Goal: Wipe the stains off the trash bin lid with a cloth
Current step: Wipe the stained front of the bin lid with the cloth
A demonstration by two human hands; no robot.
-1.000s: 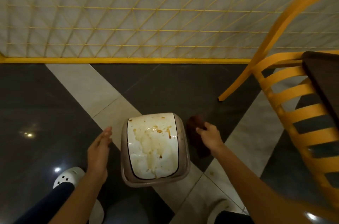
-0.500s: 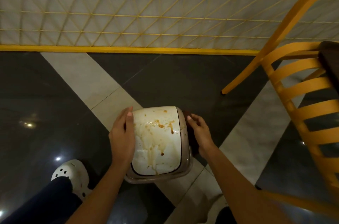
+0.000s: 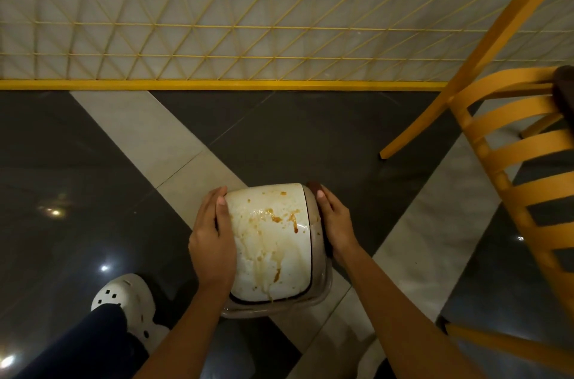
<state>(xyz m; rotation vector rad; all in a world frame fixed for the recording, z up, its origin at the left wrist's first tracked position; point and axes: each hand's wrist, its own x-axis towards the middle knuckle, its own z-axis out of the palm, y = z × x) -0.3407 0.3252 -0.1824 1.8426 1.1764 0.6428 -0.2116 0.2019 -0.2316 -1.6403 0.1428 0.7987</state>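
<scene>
Currently, treat the wiping itself as not begun. Your left hand (image 3: pixel 212 242) lies flat against the left edge of the lid (image 3: pixel 270 251), fingers straight and pressed together, thumb resting on the lid's top face. Your right hand (image 3: pixel 337 223) lies along the opposite side of the bin (image 3: pixel 321 282), fingers likewise straight and together. The cloth (image 3: pixel 313 186) shows as a dark strip just beyond your right fingertips, trapped between that hand and the bin wall. Whether the thumb also pinches it cannot be told. The lid sits between your two hands, seated on the bin.

Status of the work: the stains (image 3: pixel 276 218) are intact. Brown drips and a pale dried film run from the far edge, level with your fingertips, down to the near rim by your wrists. No wiped streak is visible. The cloth touches only the side, not the top face.

Remaining, by judgement:
1. Steady the bin with the left hand.
2. Bring the cloth up over the right edge onto the top face.
3. Wipe across the whole soiled area.

Expect the darker brown spots nearest your right fingertips to need repeated passes.
</scene>
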